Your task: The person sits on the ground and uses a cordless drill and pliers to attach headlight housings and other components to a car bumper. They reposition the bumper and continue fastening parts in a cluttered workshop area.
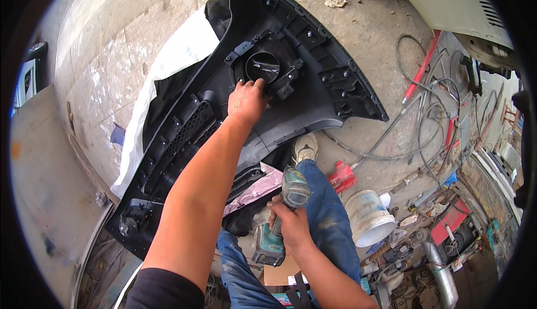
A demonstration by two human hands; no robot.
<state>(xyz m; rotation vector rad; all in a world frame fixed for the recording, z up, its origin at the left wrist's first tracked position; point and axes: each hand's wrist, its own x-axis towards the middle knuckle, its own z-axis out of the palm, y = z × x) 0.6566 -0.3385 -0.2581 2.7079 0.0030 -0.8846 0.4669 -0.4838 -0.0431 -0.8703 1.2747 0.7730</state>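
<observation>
A black car bumper cover lies inner side up in front of me, clips and brackets showing. My left hand reaches across to it, fingers curled on the near edge of a round black lamp mount. Some of those fingertips are hidden. In my right hand is a green and black cordless drill, gripped by its handle near my legs. The drill's front end points away from me toward the bumper cover and does not touch it. Its battery hangs below the grip.
White sheeting and pink wrapping lie under and beside the bumper cover. To the right are a white bucket, a red tool, loose hoses and a red-handled bar. Clutter fills the lower right.
</observation>
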